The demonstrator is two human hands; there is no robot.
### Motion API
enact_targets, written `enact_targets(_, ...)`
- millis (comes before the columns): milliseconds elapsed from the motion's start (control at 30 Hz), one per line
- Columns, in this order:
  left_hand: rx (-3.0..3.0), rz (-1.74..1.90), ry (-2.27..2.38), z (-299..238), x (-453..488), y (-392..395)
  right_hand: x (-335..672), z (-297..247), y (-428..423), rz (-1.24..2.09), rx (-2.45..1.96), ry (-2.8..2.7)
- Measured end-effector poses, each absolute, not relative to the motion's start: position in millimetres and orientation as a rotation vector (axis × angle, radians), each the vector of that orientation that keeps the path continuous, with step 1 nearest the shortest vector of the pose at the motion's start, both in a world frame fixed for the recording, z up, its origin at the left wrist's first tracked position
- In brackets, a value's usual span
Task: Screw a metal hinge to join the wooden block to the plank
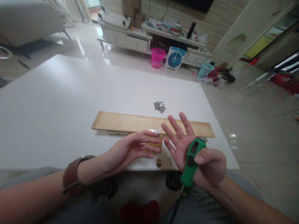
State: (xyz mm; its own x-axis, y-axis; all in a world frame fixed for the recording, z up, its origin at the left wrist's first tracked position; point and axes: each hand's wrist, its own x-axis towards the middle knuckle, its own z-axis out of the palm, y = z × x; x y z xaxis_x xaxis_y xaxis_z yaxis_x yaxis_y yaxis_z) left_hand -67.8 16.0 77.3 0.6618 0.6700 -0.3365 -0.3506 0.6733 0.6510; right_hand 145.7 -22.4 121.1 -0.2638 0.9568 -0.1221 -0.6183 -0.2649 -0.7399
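Note:
My left hand [137,144] hovers over a small wooden block [155,143], fingers stretched out and nothing in them. My right hand [187,152] is turned palm up, its four fingers spread. Its thumb pins a green-handled screwdriver [193,161] against the palm, the shaft pointing down past the table edge. A long wooden board [126,122] lies across the table behind both hands. A metal hinge [154,131] sits at the board's near edge where it meets the small block. My left fingers partly hide the block and hinge.
On the white table [93,87], a pile of loose hinges and screws [160,106] lies beyond the board. A small cartoon figure sticker [158,162] is near the front edge. Across the floor stand a pink basket [157,58], a blue fan [174,58] and a TV cabinet [137,42].

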Motion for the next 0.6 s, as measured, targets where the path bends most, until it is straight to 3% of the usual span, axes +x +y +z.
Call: enact_targets(600, 0.568, 0.653, 0.443, 92.2, -65.8, 16.1, 138.7, 124.1, -23.7, 1.742, -0.706, -0.64)
